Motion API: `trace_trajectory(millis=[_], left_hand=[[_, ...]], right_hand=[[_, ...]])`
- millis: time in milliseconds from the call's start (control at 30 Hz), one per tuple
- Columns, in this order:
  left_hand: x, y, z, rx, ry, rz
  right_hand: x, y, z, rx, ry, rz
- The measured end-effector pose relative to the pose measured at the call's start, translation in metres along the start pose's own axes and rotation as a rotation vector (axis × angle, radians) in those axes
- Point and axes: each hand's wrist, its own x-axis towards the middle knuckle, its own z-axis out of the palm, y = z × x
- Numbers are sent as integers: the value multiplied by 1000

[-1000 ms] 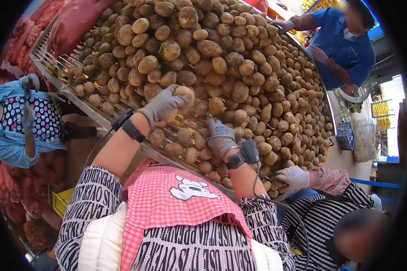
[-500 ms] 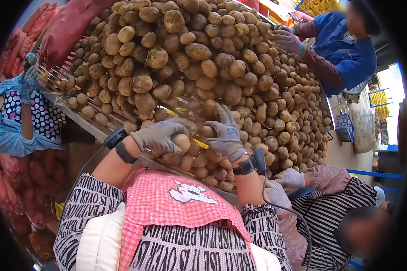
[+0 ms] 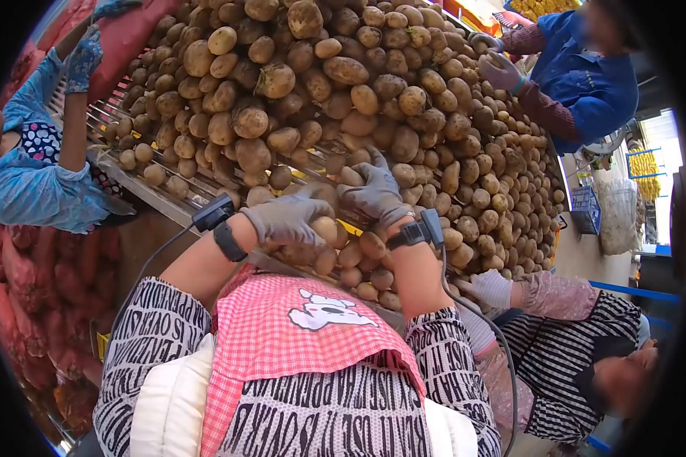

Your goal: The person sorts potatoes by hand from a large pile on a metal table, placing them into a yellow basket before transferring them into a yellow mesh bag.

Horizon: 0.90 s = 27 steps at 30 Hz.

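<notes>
A large heap of soil-covered potatoes [image 3: 347,70] lies on a slatted metal table in front of me. My left hand [image 3: 290,217], in a grey glove, is closed around a pale potato [image 3: 325,229] at the near edge of the heap. Just to its right, my right hand [image 3: 375,196], also gloved in grey, has its fingers curved around a small potato [image 3: 351,177]. Part of that grip is hidden. Between and below my hands, more potatoes [image 3: 351,255] lie close to my apron.
Co-workers stand around the table: one in blue [image 3: 587,84] at far right, one in stripes [image 3: 572,343] at near right, one with blue sleeves [image 3: 42,186] at left. Filled red mesh sacks [image 3: 49,282] are at left. A blue crate [image 3: 585,209] stands beyond the table's right side.
Both my hands have shifted closer together, the right one slightly up toward the heap. The left co-worker has leaned in and raised a gloved hand near the red sack.
</notes>
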Motion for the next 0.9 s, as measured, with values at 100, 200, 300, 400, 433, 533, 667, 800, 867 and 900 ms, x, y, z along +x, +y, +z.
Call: trace_trajectory(millis=[100, 200, 300, 400, 433, 533, 667, 800, 867, 900], left_hand=[[18, 28, 9, 107, -29, -91], [30, 35, 11, 156, -56, -108], [43, 42, 5, 183, -120, -99], [62, 22, 10, 119, -200, -101], [62, 22, 9, 204, -141, -77], [61, 8, 8, 6, -100, -11], [54, -24, -7, -996, -14, -34], [34, -44, -5, -1506, -359, 383], [38, -41, 19, -1695, -284, 339], [36, -19, 34, -1762, -426, 304]], right_hand=[[-18, 10, -5, 613, 120, 127], [-53, 13, -14, 1178, 152, 124], [-87, 5, -22, 2073, -90, -379], [-120, -1, -21, 2126, 71, -331], [-133, -3, -19, 2155, 139, -307], [-175, -7, -12, 2241, 349, -232], [-246, 8, 5, 2374, 434, -272], [-335, 20, 38, 2471, 551, -316], [-376, 17, 52, 2428, 698, -266], [-398, 5, 58, 2459, 842, -214]])
